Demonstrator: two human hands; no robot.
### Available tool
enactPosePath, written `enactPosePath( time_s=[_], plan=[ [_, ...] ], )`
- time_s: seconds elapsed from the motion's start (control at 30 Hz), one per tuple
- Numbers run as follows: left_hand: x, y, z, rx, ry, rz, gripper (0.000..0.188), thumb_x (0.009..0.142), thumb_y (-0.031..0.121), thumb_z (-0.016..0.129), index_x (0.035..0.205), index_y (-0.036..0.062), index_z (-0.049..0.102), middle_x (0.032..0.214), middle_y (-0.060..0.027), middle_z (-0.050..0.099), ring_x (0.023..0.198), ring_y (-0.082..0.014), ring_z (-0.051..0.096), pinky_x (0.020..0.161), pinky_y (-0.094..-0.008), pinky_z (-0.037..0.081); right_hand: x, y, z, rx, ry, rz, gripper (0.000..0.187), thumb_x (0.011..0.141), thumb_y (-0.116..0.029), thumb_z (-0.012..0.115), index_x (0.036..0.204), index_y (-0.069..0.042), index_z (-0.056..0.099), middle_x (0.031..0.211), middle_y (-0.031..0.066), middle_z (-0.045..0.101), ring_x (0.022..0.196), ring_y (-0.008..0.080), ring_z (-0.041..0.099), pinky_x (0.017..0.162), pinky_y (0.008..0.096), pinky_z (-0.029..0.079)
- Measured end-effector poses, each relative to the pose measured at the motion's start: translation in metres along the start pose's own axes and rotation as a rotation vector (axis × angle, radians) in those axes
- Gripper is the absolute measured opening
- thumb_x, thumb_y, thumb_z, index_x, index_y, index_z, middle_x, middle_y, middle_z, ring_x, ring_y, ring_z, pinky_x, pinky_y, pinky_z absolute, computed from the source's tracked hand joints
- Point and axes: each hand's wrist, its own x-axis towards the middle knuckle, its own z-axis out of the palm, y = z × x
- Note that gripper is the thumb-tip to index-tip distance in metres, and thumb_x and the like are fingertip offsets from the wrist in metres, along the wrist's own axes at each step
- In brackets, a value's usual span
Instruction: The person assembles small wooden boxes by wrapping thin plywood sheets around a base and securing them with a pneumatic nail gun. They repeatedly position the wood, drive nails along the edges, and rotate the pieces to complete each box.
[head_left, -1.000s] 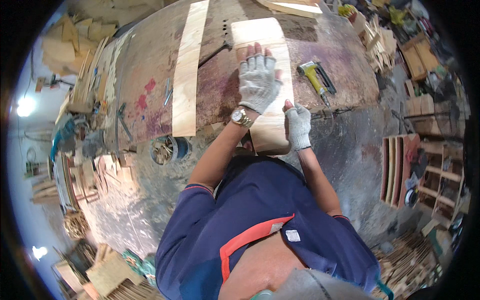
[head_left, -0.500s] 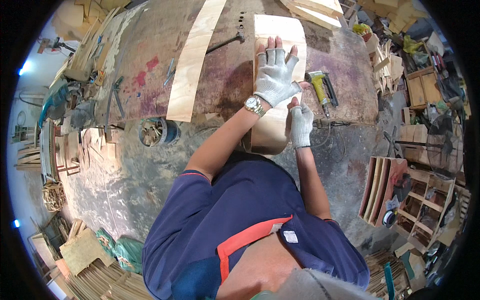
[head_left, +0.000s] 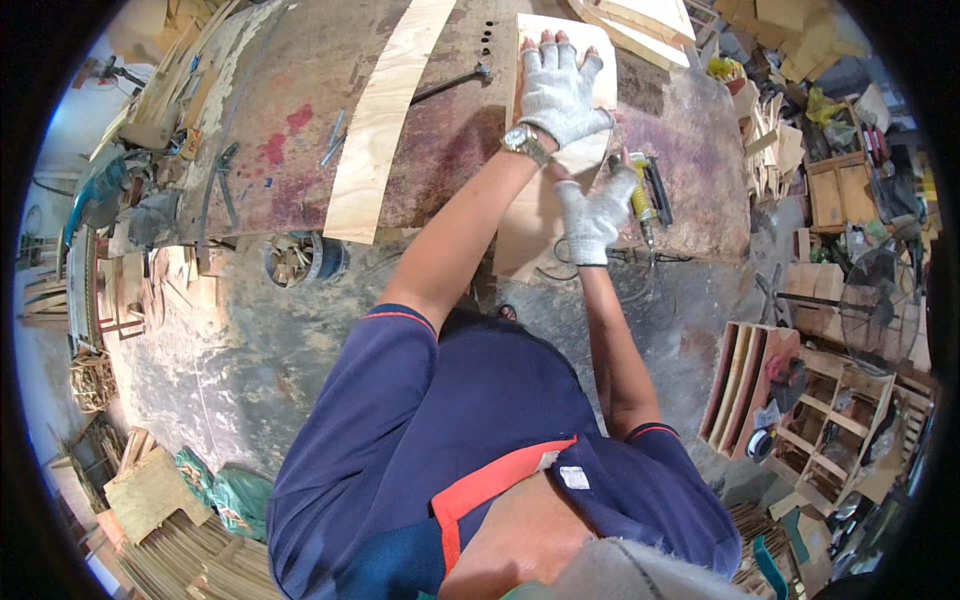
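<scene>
A pale wooden panel (head_left: 528, 222) lies lengthwise on the worn workbench (head_left: 450, 170), its near end reaching past the front edge. Gloved with bare fingertips, my left hand (head_left: 562, 95) rests flat on the panel's far part, fingers spread. My right hand (head_left: 597, 212), in a similar glove, is nearer me at the panel's right edge. Its thumb is stretched out over the wood and apart from the fingers, which extend toward a yellow-green and black air nailer (head_left: 645, 195). Part of the nailer is hidden behind that hand.
A long plywood strip (head_left: 385, 130) lies left of the panel, with a hammer (head_left: 455, 82) between them. Boards (head_left: 640, 35) are stacked at the far right. A bucket of wood scraps (head_left: 292, 258) stands below the bench's front edge. A wooden rack (head_left: 838, 420) is at right.
My left hand has slid farther away along the panel. My right hand has moved up, its fingers spreading from the panel's edge toward the nailer. The panel's near end looks flatter now.
</scene>
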Motion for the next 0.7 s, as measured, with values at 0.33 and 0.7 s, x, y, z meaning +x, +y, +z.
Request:
enactPosePath(
  time_s=[0.33, 0.7],
  plan=[
    [0.044, -0.008, 0.005, -0.058, -0.072, -0.091, 0.099, 0.076, 0.081, 0.067, 0.153, 0.0202, 0.053, 0.161, -0.029, 0.042, 0.153, -0.0465, 0.032, 0.12, -0.0737, 0.015, 0.032, -0.038, 0.065, -0.327, -0.159, -0.015, 0.133, 0.079, -0.057, 0.081, 0.168, -0.003, -0.001, 0.158, 0.0481, 0.02, 0.147, 0.0607, 0.029, 0.121, 0.0613, 0.028],
    [0.043, -0.006, 0.016, -0.067, 0.001, -0.1, 0.096, 0.079, 0.081, 0.064, 0.153, 0.0201, 0.054, 0.16, -0.0283, 0.043, 0.152, -0.0465, 0.034, 0.12, -0.0728, 0.017, 0.048, -0.039, 0.049, -0.128, -0.348, 0.184, 0.132, 0.073, -0.056, 0.086, 0.167, -0.001, 0.011, 0.159, 0.0424, 0.025, 0.145, 0.0526, 0.035, 0.12, 0.0555, 0.033]
  ],
)
